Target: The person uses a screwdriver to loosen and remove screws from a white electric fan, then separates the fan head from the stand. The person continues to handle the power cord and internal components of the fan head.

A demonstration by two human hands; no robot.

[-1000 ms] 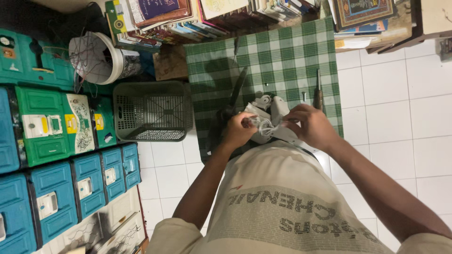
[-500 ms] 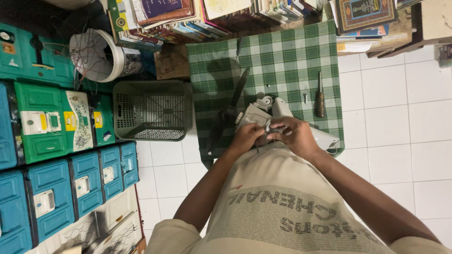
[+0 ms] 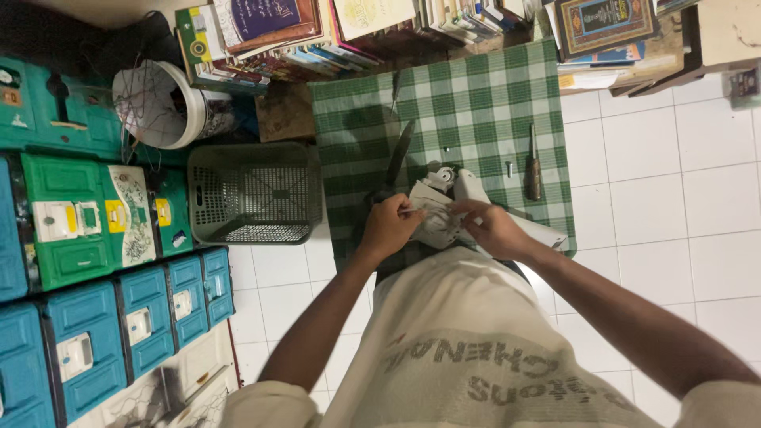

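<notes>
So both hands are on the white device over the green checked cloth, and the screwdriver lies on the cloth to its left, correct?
Not quite. The head view shows the screwdriver on the green checked cloth to the right of the white device, not its left. Both the left hand and right hand are on it.

Green and teal boxes (image 3: pixel 67 222) stacked down the 9 o'clock side, each with a pale rectangular label (image 3: pixel 57 219), some with yellow patches. Up at 12, books (image 3: pixel 269 20) with colourful covers; probably a framed one at 1 o'clock.

Beige short-sleeved shirt (image 3: pixel 476 357) with grey printed lettering; bare forearms.
</notes>
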